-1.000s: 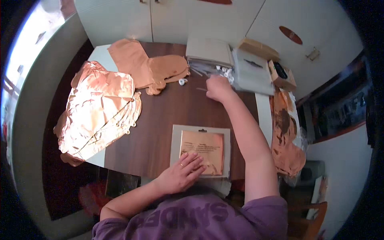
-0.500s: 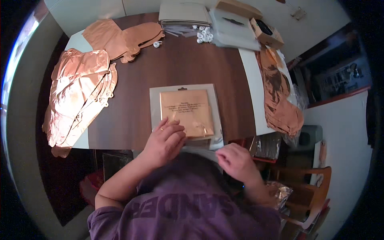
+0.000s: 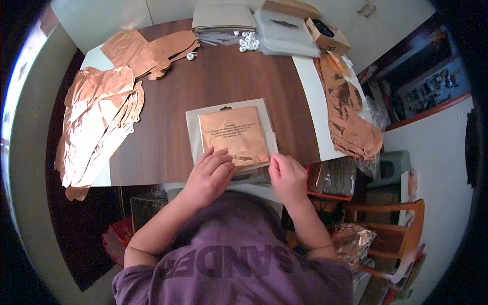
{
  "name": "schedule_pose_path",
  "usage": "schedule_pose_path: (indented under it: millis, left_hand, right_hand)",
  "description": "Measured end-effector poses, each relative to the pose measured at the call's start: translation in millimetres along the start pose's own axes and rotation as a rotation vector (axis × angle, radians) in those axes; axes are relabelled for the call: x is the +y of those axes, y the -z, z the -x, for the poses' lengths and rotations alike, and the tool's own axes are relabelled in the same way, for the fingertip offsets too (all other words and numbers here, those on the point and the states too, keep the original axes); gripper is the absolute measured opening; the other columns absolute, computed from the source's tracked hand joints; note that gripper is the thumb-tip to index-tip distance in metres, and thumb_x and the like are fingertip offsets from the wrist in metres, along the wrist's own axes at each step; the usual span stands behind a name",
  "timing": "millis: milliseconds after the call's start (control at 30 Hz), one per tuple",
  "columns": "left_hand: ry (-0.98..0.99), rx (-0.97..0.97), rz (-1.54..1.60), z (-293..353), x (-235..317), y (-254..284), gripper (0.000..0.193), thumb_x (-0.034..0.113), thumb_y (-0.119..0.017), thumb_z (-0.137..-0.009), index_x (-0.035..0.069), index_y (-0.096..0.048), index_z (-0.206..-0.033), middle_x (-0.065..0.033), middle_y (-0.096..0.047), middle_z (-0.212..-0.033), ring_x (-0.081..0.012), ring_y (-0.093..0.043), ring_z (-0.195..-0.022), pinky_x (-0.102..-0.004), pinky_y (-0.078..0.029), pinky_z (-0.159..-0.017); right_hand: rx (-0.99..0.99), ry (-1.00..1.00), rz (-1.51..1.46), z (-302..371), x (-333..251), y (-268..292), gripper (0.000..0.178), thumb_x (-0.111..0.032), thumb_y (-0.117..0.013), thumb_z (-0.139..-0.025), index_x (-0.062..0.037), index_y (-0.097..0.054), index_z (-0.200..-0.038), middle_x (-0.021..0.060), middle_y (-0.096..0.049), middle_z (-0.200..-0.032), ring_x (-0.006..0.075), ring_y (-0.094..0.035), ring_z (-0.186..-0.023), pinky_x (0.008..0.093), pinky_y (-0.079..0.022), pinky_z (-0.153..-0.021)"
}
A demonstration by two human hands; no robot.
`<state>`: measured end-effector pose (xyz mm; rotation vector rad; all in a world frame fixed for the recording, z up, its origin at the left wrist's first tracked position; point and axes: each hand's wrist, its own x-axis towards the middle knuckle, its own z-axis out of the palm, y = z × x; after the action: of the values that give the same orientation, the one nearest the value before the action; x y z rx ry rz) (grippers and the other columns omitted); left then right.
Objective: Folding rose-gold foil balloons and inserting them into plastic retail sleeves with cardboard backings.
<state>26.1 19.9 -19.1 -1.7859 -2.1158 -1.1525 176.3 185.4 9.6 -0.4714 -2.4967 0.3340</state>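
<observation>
A clear plastic bag with a hang hole and a pale backing card lies at the table's near edge. Inside it sits a folded copper-coloured foil balloon, with dark print showing over it. My left hand rests on the bag's lower left part, fingers loosely bent and somewhat apart, holding nothing. At the lower right corner my right hand is closed, thumb and fingers pinching the edge of the bag. The fingertips partly hide what they grip.
Flat copper foil balloons lie in piles at left, far left and right. White ribbon rolls, a stack of cards, clear bags and an open cardboard box line the far edge. A wooden chair stands right.
My right hand has come up and in from beside the table to the bag's lower right corner. The bag is turned slightly; my left hand stays on it.
</observation>
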Motion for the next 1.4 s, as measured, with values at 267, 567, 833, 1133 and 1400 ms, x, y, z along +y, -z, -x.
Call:
schedule_pose_path:
  millis: [267, 567, 833, 1133, 1400]
  left_hand:
    - [0.054, 0.01, 0.054, -9, 4, 4, 0.022, 0.005, -0.074, -0.079, 0.004, -0.062, -0.097, -0.0094, -0.067, -0.103, -0.0281, -0.064, -0.107, -0.0462, -0.047, -0.1]
    - [-0.005, -0.007, -0.016, -6, 2, 1, 0.021, 0.005, -0.074, -0.077, 0.005, -0.063, -0.096, -0.009, -0.066, -0.103, -0.0283, -0.062, -0.11, -0.0478, -0.046, -0.101]
    - [-0.053, -0.053, -0.023, 0, -5, 1, 0.021, 0.011, -0.071, -0.081, 0.005, -0.064, -0.099, -0.0098, -0.063, -0.107, -0.0282, -0.06, -0.113, -0.0482, -0.041, -0.105]
    - [-0.111, -0.167, -0.069, -10, -13, 10, 0.027, 0.014, -0.072, -0.075, 0.005, -0.064, -0.099, -0.0111, -0.061, -0.111, -0.0312, -0.056, -0.117, -0.0524, -0.038, -0.106]
    - [-0.198, -0.443, 0.043, -39, 5, 9, 0.057, 0.029, -0.069, -0.079, 0.006, -0.054, -0.13, -0.0153, -0.049, -0.137, -0.0364, -0.042, -0.132, -0.0555, -0.026, -0.113]
  right_hand:
    - [-0.199, 0.325, -0.306, 25, 0, 37, 0.023, -0.003, -0.071, -0.076, -0.0019, -0.066, -0.099, 0.0079, -0.061, -0.077, 0.0231, -0.059, -0.065, 0.0357, -0.049, -0.058]
    - [0.016, 0.188, 0.045, 7, 11, -4, 0.031, -0.01, -0.071, -0.079, 0.0005, -0.062, -0.107, 0.0081, -0.06, -0.077, 0.0238, -0.061, -0.07, 0.0341, -0.05, -0.063]
    - [-0.301, 0.001, -0.241, -10, 31, 17, 0.04, -0.011, -0.078, -0.075, -0.0062, -0.063, -0.112, 0.0097, -0.059, -0.076, 0.0244, -0.061, -0.068, 0.0352, -0.049, -0.061]
    - [-0.154, 0.062, -0.079, -4, 27, -1, 0.025, -0.013, -0.073, -0.08, -0.0043, -0.065, -0.102, 0.0111, -0.057, -0.079, 0.0293, -0.061, -0.073, 0.0384, -0.05, -0.063]
    - [-0.228, 0.046, -0.215, 5, 34, 17, 0.028, -0.011, -0.077, -0.074, -0.0042, -0.064, -0.099, 0.0104, -0.056, -0.085, 0.0294, -0.06, -0.076, 0.0387, -0.05, -0.067]
